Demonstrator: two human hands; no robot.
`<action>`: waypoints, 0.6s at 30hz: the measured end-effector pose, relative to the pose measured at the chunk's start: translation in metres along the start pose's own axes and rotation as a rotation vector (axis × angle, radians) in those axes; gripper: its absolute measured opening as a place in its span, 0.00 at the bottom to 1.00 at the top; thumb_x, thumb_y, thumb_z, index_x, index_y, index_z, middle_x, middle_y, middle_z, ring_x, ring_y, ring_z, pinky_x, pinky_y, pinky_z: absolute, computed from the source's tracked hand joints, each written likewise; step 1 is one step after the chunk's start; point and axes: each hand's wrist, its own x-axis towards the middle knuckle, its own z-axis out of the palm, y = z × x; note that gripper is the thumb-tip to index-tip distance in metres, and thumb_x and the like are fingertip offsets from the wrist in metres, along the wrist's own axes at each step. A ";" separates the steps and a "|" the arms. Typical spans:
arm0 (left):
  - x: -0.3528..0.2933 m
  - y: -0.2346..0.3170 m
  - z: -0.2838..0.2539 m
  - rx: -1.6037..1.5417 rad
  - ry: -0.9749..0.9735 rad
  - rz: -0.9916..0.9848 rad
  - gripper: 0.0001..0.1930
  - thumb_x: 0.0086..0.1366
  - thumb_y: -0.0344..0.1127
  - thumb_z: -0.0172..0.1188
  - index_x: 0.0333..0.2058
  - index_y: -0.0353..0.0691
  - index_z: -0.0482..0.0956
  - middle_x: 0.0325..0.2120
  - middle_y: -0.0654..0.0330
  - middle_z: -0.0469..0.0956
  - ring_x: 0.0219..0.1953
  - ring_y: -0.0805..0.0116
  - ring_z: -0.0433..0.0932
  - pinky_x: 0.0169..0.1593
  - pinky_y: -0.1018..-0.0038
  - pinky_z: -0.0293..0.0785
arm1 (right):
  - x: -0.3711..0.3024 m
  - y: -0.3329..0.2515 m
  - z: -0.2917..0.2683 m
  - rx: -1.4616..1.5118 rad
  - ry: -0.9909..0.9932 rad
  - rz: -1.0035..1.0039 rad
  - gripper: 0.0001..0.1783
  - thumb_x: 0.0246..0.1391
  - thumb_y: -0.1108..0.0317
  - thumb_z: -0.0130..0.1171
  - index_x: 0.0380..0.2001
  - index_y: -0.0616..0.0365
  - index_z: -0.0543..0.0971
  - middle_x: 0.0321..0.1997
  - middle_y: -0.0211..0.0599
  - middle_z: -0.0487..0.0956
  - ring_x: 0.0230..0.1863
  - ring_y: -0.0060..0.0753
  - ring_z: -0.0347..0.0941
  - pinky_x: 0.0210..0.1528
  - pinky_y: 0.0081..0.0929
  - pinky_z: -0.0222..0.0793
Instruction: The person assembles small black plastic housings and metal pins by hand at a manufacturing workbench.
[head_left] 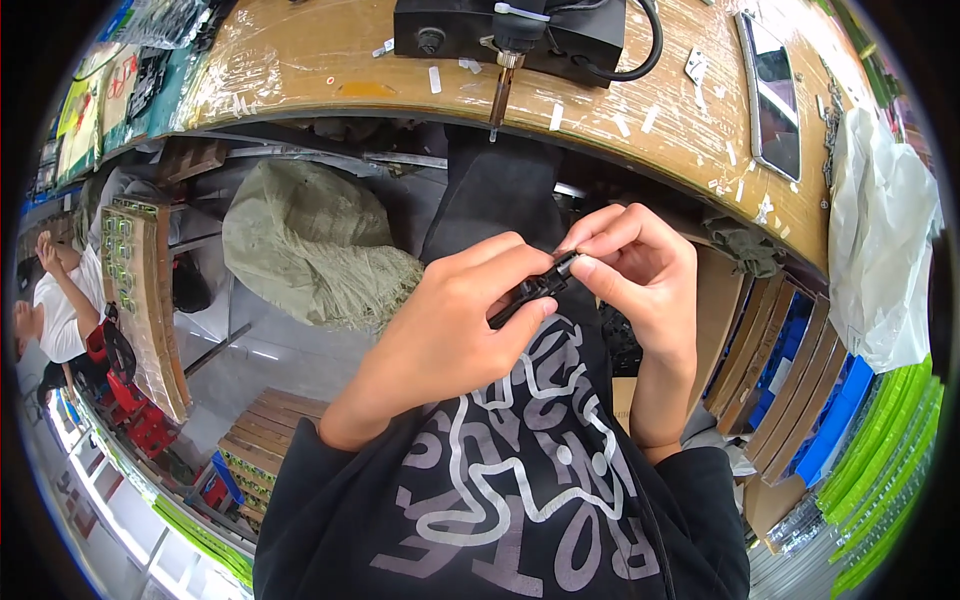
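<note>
From where I stand, the person in the dark printed shirt [580,520] has both arms drawn in, working on a small black part [540,288] in front of the chest. It sits between the two hands, tilted with its upper end toward the right, short of the counter [290,60] and not touching it. The left hand [455,310] is closed on the part, thumb below and fingers above. The right hand [635,275] has thumb and fingertips pinched together at the upper end; whether something tiny is caught there too, I can't tell.

Straight ahead, a slim tool with a metal shaft [503,85] points down at the counter's near edge, in front of a black box [415,35] with a knob. Off to the right lies a silver-framed flat device [770,95], with a white plastic bag [880,240] beyond it. Below the counter on the left sits a drab green cloth [305,240]. Farther left, I see another person in a white top [65,310].
</note>
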 end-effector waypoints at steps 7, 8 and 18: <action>0.003 -0.006 -0.008 0.106 -0.082 0.045 0.12 0.44 0.24 0.60 0.30 0.32 0.70 0.20 0.62 0.65 0.16 0.77 0.61 0.19 0.83 0.56 | 0.000 0.000 0.004 -0.317 0.025 0.017 0.06 0.42 0.79 0.56 0.28 0.66 0.74 0.32 0.39 0.73 0.35 0.25 0.70 0.39 0.20 0.65; 0.004 -0.006 -0.010 0.121 -0.145 0.034 0.12 0.45 0.25 0.60 0.31 0.32 0.70 0.21 0.62 0.65 0.16 0.77 0.61 0.19 0.83 0.57 | 0.000 0.001 0.001 -0.424 0.022 -0.030 0.06 0.41 0.77 0.56 0.27 0.65 0.75 0.30 0.39 0.73 0.33 0.26 0.70 0.37 0.20 0.65; 0.013 -0.050 -0.005 -0.854 -0.403 -0.374 0.13 0.59 0.39 0.49 0.37 0.34 0.69 0.25 0.67 0.70 0.27 0.84 0.67 0.28 0.89 0.62 | 0.007 0.007 -0.004 -0.216 -0.079 -0.154 0.07 0.41 0.82 0.54 0.28 0.66 0.76 0.34 0.40 0.74 0.36 0.28 0.70 0.39 0.21 0.66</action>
